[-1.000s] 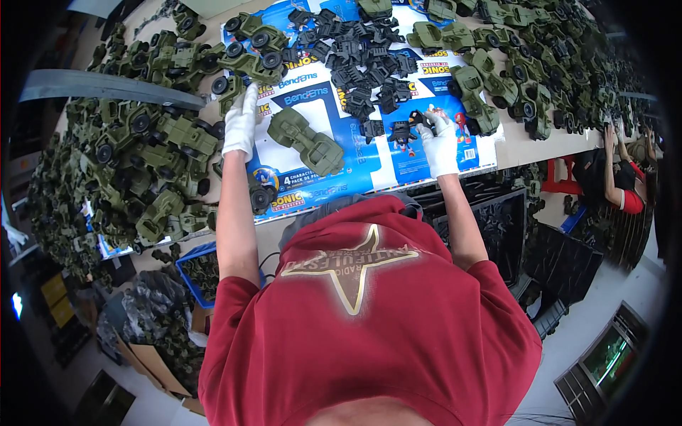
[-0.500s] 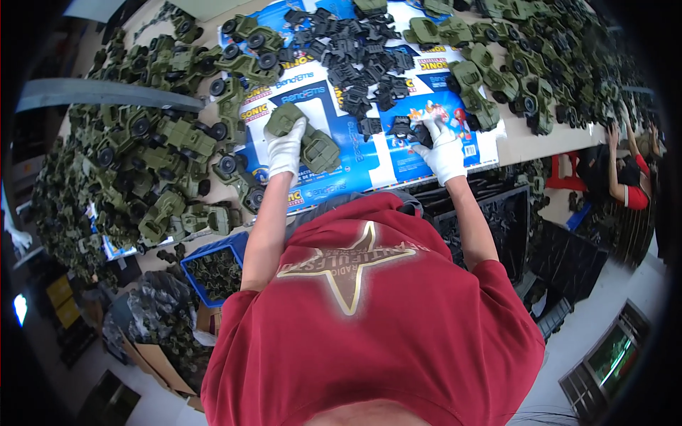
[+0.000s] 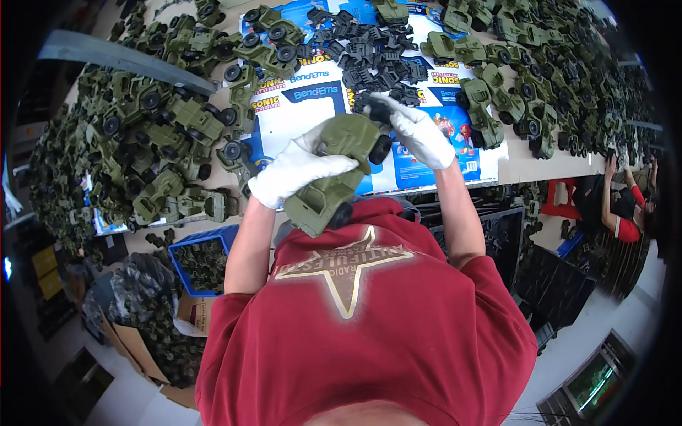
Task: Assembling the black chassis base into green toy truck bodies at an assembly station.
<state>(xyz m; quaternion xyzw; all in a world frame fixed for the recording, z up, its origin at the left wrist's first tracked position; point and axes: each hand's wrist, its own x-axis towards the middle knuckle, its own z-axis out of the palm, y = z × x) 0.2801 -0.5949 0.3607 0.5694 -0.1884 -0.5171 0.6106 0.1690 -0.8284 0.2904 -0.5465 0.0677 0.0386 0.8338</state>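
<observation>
White gloves cover both my hands. My left hand [image 3: 298, 169] is closed round an olive-green toy truck [image 3: 346, 145], lifted and tilted near the table's front edge, its black wheels turned to the right. Just right of the truck's upper end, my right hand [image 3: 418, 133] pinches a small black plastic part [image 3: 379, 110]; the fingers partly hide its shape. Beyond both hands lies a heap of similar black plastic parts [image 3: 376, 53] on printed blue-and-white sheets [image 3: 302, 117].
Many green toy trucks crowd the table's left [image 3: 177, 117] and right [image 3: 490, 99] sides. A grey metal bar [image 3: 124, 60] crosses the left side. Below the edge stand a blue crate [image 3: 231, 238] and an open carton [image 3: 138, 355]. Another person [image 3: 625, 206] works at far right.
My left hand has lifted the toy truck toward me and turned it. My right hand has brought the black part up and left, close to the truck.
</observation>
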